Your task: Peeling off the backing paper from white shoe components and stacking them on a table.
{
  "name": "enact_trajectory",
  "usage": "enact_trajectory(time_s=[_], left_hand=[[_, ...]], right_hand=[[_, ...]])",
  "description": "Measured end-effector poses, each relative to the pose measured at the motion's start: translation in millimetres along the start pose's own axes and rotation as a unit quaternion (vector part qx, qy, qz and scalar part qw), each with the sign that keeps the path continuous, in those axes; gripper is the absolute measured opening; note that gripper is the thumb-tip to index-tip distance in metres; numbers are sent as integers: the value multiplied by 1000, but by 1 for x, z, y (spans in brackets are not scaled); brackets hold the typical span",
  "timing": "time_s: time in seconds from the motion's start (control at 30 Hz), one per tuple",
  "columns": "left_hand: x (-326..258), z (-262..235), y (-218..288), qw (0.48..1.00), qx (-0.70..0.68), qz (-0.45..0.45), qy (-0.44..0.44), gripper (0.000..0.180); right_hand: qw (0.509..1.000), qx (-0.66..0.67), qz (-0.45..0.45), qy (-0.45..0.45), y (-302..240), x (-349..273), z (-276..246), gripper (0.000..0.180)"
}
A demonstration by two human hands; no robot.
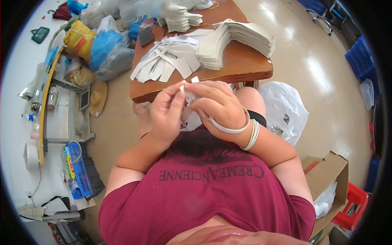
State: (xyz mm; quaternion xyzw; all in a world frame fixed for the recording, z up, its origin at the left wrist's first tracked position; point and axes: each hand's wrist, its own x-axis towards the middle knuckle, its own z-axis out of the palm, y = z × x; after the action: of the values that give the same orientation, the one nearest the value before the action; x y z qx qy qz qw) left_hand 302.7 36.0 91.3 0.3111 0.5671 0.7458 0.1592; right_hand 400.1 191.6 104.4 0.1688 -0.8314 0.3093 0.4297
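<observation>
- Left hand: thumb and index finger pinch a small white piece at its upper end.
- Right hand: fingers bent over the same piece, gripping it from the other side; the thumb is hidden.
- White piece: held between both hands, just off the near edge of the brown table, above the lap. Its full outline is partly covered by the fingers and seems folded.
- White bands: looped around the right wrist.
- Fanned white pieces: overlapping, along the near edge, toward the near left corner.
- Curved stack of white sheets: beside the fan, reaching toward the right edge.
- Dark rectangular object: near the left edge.
</observation>
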Motion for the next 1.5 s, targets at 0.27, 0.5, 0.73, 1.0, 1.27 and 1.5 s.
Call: enact_trajectory(time_s=[0.27, 0.5, 0.73, 1.0, 1.27, 1.5], left_hand=[[8, -15, -5, 994, -79, -68, 36, 27], [9, -24, -1, 954, -181, -238, 10, 29], [28, -54, -1, 973, -60, -219, -34, 15], [61, -103, 17, 950, -208, -199, 120, 12], [46, -80, 38, 989, -75, -127, -31, 18], [33, -50, 28, 966, -123, -202, -101, 33]], right_hand=[[997, 27, 12, -72, 6, 4, 13, 31], [997, 34, 37, -65, 4, 2, 13, 29], [984, 93, -105, -111, 6, -2, 5, 29], [972, 175, -77, -133, 3, -5, -5, 34], [994, -28, -86, -66, 8, 17, 15, 25], [990, -40, -135, 11, 13, 23, 33, 26]])
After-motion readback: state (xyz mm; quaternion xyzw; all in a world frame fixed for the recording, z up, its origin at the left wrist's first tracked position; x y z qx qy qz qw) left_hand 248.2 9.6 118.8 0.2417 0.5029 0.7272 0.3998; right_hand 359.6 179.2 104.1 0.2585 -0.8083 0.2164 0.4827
